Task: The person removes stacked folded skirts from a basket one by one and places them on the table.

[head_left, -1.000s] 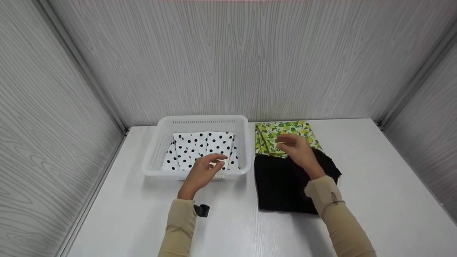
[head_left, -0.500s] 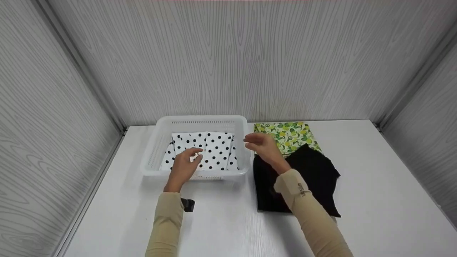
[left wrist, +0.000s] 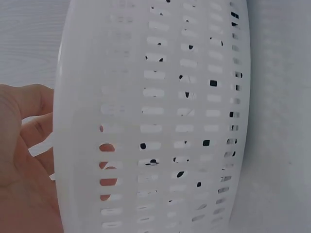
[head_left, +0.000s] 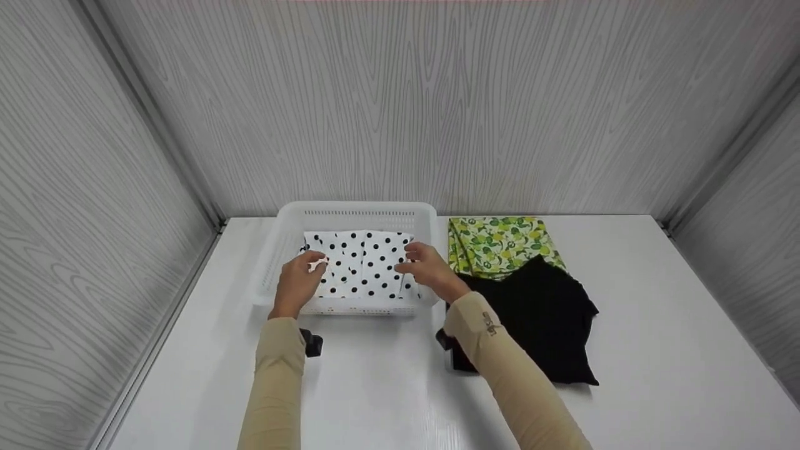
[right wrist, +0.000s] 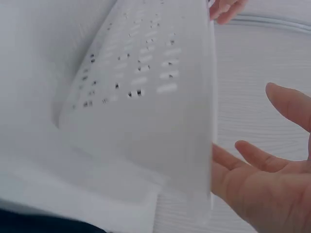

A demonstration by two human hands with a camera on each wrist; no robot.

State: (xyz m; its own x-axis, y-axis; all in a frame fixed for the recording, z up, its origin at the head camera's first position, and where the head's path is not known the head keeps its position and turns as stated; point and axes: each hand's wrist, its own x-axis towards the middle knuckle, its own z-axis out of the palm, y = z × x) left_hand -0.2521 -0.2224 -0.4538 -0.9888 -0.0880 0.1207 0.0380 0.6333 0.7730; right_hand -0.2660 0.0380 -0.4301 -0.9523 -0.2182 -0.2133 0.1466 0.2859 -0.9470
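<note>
A white polka-dot cloth (head_left: 350, 265), folded, lies in the white slotted plastic basket (head_left: 356, 205). My left hand (head_left: 296, 282) is over the basket's left part, fingers loosely bent and thumb apart, near the cloth's left edge. Over the right part is my right hand (head_left: 431, 270), its fingertips overlapping the cloth's right edge in the head view. In the left wrist view the basket wall (left wrist: 82, 73) partly covers the left hand (left wrist: 24, 165), and skin shows through the slots. The right wrist view has the right hand (right wrist: 265, 182) with thumb and fingers spread, holding nothing.
Right of the basket, a folded lemon-print cloth (head_left: 500, 240) lies at the back of the white table (head_left: 375, 387). A black cloth (head_left: 550, 319) lies in front, overlapping its near edge, partly under the right forearm. Grey wood-grain panels (head_left: 412, 106) enclose the back and sides.
My right hand has moved left from over the black and lemon-print cloths to the basket. My left hand has shifted left across the basket. The cloths stay in place.
</note>
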